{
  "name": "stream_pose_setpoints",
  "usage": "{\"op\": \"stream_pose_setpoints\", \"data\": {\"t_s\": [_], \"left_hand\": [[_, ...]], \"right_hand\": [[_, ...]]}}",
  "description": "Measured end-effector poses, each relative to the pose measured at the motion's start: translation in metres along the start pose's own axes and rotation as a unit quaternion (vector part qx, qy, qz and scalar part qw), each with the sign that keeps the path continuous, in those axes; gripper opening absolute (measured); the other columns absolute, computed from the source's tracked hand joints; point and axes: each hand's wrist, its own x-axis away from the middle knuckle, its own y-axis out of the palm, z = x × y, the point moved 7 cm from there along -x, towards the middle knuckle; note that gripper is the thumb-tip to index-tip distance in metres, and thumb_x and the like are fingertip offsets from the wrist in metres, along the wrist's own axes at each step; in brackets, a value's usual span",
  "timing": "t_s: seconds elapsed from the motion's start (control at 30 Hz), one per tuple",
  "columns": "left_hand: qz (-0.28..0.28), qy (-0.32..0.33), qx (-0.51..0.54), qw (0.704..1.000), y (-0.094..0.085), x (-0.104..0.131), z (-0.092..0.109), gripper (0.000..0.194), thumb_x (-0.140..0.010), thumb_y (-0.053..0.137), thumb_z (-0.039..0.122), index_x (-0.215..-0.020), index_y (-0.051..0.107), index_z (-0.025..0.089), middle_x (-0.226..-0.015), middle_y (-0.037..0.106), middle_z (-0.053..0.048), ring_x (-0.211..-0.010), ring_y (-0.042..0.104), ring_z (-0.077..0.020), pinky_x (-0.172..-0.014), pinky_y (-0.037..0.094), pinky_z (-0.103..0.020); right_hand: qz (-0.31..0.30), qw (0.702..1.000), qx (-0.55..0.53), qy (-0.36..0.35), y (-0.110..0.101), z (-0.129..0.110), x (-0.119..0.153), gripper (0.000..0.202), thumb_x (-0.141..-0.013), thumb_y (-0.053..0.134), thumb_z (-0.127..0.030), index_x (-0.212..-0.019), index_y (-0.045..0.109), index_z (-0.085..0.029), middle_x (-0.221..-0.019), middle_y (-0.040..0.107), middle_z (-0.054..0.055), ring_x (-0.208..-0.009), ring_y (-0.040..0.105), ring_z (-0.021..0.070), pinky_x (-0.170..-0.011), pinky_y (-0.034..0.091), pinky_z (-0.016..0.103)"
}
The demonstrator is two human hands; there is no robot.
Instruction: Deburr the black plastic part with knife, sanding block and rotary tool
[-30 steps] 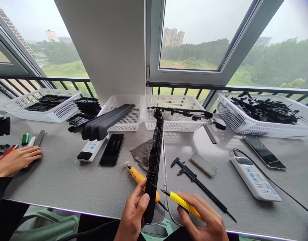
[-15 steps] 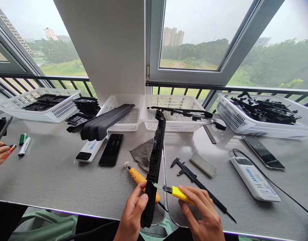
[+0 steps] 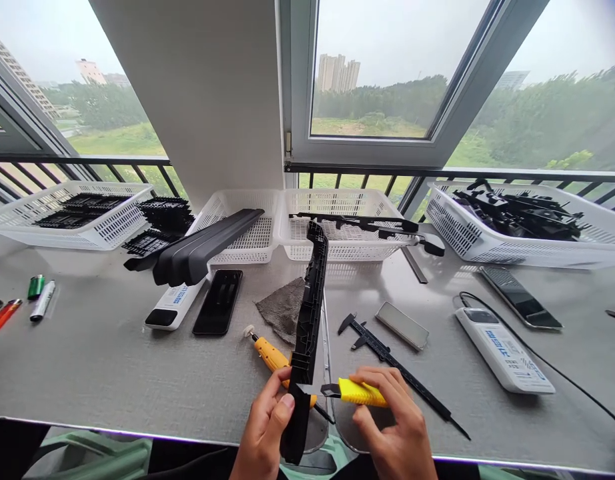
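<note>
My left hand is closed round the lower end of a long black plastic trim piece, which stands upright with its ribbed inner side showing. In my right hand is a yellow utility knife, its blade out and pointing left. The blade tip lies over the trim piece just above my left thumb; whether it cuts in I cannot tell. Behind the trim piece lie a yellow-orange rotary tool and a grey cloth. To the right is a black caliper.
White baskets line the back, several holding black parts. Smooth black trim strips lean on one basket. Phones, white devices, a metallic block, a marker and an orange-red lighter lie on the table.
The knife has turned more level, and its blade has moved slightly left and down over the trim piece. Another person's hand at the far left has gone from view. The camera view has shifted slightly.
</note>
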Motion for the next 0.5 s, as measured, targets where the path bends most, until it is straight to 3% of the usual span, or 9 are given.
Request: {"op": "stream_pose_setpoints", "data": {"t_s": [0.1, 0.2, 0.4, 0.5], "left_hand": [[-0.013, 0.004, 0.011, 1.000, 0.002, -0.003, -0.001, 0.077, -0.083, 0.084, 0.074, -0.134, 0.070, 0.018, -0.089, 0.082, -0.007, -0.078, 0.069, -0.0233, -0.077, 0.052, -0.032], [-0.022, 0.007, 0.020, 1.000, 0.004, -0.003, -0.001, 0.074, -0.083, 0.085, 0.073, -0.132, 0.071, 0.019, -0.088, 0.081, -0.006, -0.083, 0.070, -0.0239, -0.079, 0.051, -0.032], [-0.024, 0.008, 0.018, 1.000, 0.001, -0.002, -0.005, 0.064, -0.087, 0.085, 0.067, -0.131, 0.074, 0.022, -0.077, 0.070, 0.000, -0.066, 0.054, -0.0166, -0.064, 0.041, -0.029], [-0.022, 0.012, 0.009, 1.000, 0.000, -0.002, -0.005, 0.067, -0.087, 0.084, 0.069, -0.132, 0.073, 0.021, -0.080, 0.073, -0.001, -0.069, 0.058, -0.0179, -0.068, 0.044, -0.029]], "right_hand": [[-0.007, 1.000, -0.018, 0.004, 0.007, -0.001, -0.001, 0.027, -0.085, 0.063, -0.010, -0.105, 0.074, -0.026, -0.103, 0.078, 0.004, -0.100, 0.072, 0.0273, -0.089, 0.059, 0.039], [0.008, 0.999, -0.031, 0.016, 0.004, 0.005, -0.002, 0.025, -0.090, 0.062, -0.013, -0.109, 0.074, -0.026, -0.105, 0.078, 0.005, -0.101, 0.072, 0.0272, -0.087, 0.059, 0.038], [0.014, 1.000, -0.016, 0.013, 0.003, 0.015, -0.006, 0.024, -0.091, 0.066, -0.014, -0.108, 0.076, -0.027, -0.108, 0.080, 0.004, -0.105, 0.073, 0.0281, -0.093, 0.058, 0.040], [0.026, 0.999, -0.018, 0.012, 0.005, 0.015, -0.006, 0.025, -0.092, 0.066, -0.014, -0.109, 0.078, -0.028, -0.108, 0.081, 0.004, -0.104, 0.073, 0.0279, -0.092, 0.057, 0.041]]}}
